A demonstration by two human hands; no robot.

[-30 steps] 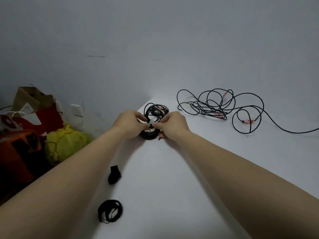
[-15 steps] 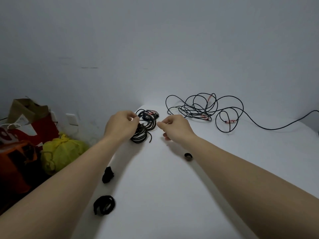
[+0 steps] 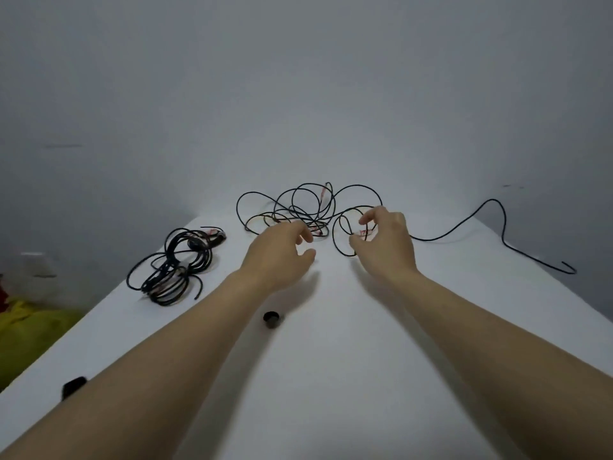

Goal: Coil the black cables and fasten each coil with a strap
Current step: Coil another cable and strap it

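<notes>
Looks onto a plain, matt, pale grey wall (image 3: 298,78), with a faint dark scuff (image 3: 63,146) at left and a second scuff (image 3: 512,186), smaller, at right. Shows a white table (image 3: 331,376) below it, smooth-topped and narrowing toward the wall, with the left edge slanting from bottom left up to the far corner and the right edge falling away at far right against darker grey. Drops past the left edge into dim, blurred shade, with a yellow bundle (image 3: 30,327) low down and a scrap of red (image 3: 2,293) just above it at the border. Sits in soft, even light, brightest on the far tabletop, greyer toward the wall's upper corners.
</notes>
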